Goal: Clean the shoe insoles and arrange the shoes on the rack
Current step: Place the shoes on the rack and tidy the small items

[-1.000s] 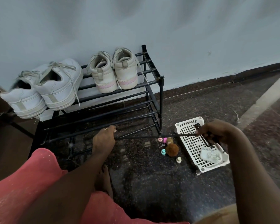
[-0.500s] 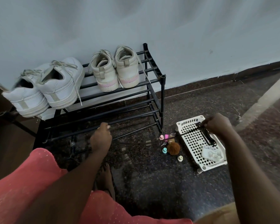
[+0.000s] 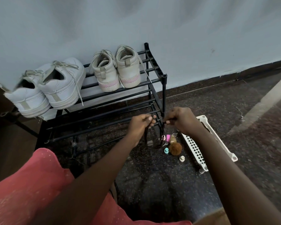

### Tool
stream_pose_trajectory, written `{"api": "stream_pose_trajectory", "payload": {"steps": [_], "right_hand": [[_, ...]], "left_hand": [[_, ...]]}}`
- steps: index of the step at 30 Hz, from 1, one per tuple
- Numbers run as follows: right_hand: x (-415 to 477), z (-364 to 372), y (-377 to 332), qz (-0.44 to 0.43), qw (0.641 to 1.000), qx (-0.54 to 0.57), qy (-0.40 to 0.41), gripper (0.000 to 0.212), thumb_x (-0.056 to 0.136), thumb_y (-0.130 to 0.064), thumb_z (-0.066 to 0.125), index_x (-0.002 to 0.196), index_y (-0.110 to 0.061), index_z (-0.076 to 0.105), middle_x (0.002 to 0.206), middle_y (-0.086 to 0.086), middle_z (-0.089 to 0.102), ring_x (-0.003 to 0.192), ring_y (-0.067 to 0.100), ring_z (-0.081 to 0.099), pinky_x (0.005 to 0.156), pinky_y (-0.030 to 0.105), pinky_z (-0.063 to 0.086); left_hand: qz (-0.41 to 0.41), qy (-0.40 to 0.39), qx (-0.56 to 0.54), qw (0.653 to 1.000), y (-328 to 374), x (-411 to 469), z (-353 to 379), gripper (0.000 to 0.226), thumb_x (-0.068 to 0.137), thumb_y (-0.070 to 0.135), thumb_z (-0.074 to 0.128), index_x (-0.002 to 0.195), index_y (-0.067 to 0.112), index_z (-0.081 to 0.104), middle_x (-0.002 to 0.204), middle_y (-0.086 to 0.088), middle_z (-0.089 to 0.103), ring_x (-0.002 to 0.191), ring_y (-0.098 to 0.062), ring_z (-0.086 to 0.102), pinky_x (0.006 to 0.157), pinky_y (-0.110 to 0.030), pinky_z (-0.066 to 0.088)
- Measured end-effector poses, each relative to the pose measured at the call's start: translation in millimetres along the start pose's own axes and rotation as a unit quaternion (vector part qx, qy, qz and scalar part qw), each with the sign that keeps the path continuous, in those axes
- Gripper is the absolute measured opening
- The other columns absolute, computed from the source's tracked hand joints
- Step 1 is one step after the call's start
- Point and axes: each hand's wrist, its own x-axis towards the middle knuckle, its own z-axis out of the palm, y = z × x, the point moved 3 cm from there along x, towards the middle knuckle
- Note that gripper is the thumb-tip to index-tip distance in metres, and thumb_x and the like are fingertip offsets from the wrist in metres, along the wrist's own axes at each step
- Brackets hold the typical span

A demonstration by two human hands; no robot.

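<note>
A black metal shoe rack [image 3: 164, 88] stands against the pale wall. On its top shelf sit a pair of white sneakers [image 3: 45, 91] at the left and a pair of beige sneakers with pink trim [image 3: 117, 70] at the right, heels facing me. In front of the rack's lower bars, my left hand [image 3: 140, 125] and my right hand [image 3: 179, 120] each pinch a black shoelace [image 3: 161, 135]. The lace hangs down in a loop between them toward the floor.
A white perforated plastic basket [image 3: 217, 138] lies on the dark speckled floor at the right, partly behind my right forearm. Small items lie beside it: a brown fluffy pompom keychain [image 3: 175, 148], pink, teal and cream pieces. My pink-clad knee fills the lower left.
My right hand left the basket and moved left toward the rack's corner post. My left hand rose to meet it. The lace that was stretched taut now hangs in a loop.
</note>
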Motion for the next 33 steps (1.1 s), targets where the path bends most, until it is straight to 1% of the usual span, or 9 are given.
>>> {"api": "stream_pose_trajectory", "payload": {"steps": [4,10,14,19,21,24,27,29,33], "right_hand": [[-1,-2,-14,-0.033,0.997,0.053,0.050,0.018,0.073,0.004,0.073,0.087,-0.006,0.076,0.088,0.010,0.072,0.073,0.012,0.064,0.074,0.022,0.054],[-1,-9,-13,-0.028,0.984,0.086,0.152,0.016,0.071,0.003,0.075,0.084,-0.005,0.069,0.077,0.001,0.070,0.070,0.008,0.064,0.065,0.003,0.046],[0,-8,-14,-0.029,0.979,0.106,0.172,0.017,0.072,0.002,0.074,0.085,-0.007,0.067,0.077,-0.003,0.067,0.073,0.009,0.064,0.066,0.010,0.048],[0,-4,-12,0.027,0.962,0.195,0.187,0.023,0.077,0.001,0.071,0.094,-0.012,0.064,0.084,-0.004,0.066,0.076,0.007,0.063,0.067,0.011,0.051],[-1,3,-10,0.082,0.943,0.279,0.160,0.025,0.084,-0.005,0.066,0.107,-0.014,0.058,0.097,-0.002,0.064,0.088,0.008,0.061,0.078,0.016,0.052],[-7,28,-9,0.147,0.910,0.386,0.038,0.026,0.097,-0.031,0.047,0.117,-0.015,0.053,0.110,0.003,0.062,0.103,0.015,0.059,0.091,0.032,0.049],[-17,58,-8,0.191,0.857,0.473,-0.078,0.026,0.100,-0.032,0.038,0.098,-0.013,0.056,0.076,0.001,0.063,0.076,0.018,0.060,0.070,0.031,0.047],[-18,66,-5,0.220,0.824,0.510,-0.114,0.028,0.100,-0.026,0.041,0.087,-0.009,0.058,0.056,-0.003,0.050,0.055,0.014,0.046,0.061,0.030,0.040],[-20,57,5,0.288,0.774,0.528,-0.197,0.029,0.100,-0.018,0.042,0.089,-0.002,0.064,0.050,-0.007,0.038,0.038,0.003,0.030,0.058,0.022,0.048]], "left_hand": [[-0.008,-0.039,-0.028,0.999,11,-7,17,0.016,0.094,0.006,0.053,0.087,0.013,0.066,0.077,0.003,0.066,0.070,-0.005,0.062,0.067,-0.019,0.047],[-0.034,-0.072,-0.100,0.992,22,-10,20,0.018,0.095,0.010,0.052,0.083,0.013,0.065,0.085,-0.002,0.068,0.079,-0.008,0.066,0.063,-0.014,0.051],[-0.039,-0.080,-0.161,0.983,21,-11,22,0.015,0.095,0.010,0.051,0.088,0.011,0.065,0.076,0.000,0.070,0.079,-0.013,0.066,0.076,-0.024,0.051],[-0.039,-0.090,-0.200,0.975,23,-10,23,0.018,0.095,0.008,0.050,0.104,0.002,0.065,0.077,0.000,0.072,0.073,-0.011,0.069,0.076,-0.026,0.055],[-0.032,-0.084,-0.196,0.977,27,-8,24,0.019,0.095,0.006,0.049,0.104,0.002,0.065,0.077,0.001,0.071,0.073,-0.010,0.067,0.073,-0.027,0.055],[-0.023,-0.025,-0.224,0.974,36,-3,21,0.020,0.096,0.005,0.047,0.091,0.010,0.066,0.074,0.001,0.068,0.073,-0.011,0.064,0.064,-0.024,0.054],[-0.040,0.048,-0.288,0.955,36,2,10,0.022,0.097,0.006,0.045,0.086,0.010,0.063,0.069,0.002,0.062,0.065,-0.009,0.061,0.060,-0.021,0.055],[-0.061,0.090,-0.346,0.932,31,7,0,0.023,0.098,0.004,0.043,0.084,0.008,0.062,0.066,0.002,0.061,0.059,-0.006,0.061,0.059,-0.021,0.056],[-0.105,0.165,-0.471,0.860,18,15,-21,0.028,0.098,-0.001,0.038,0.077,0.006,0.054,0.075,-0.002,0.055,0.041,-0.002,0.051,0.034,-0.011,0.033]]}}
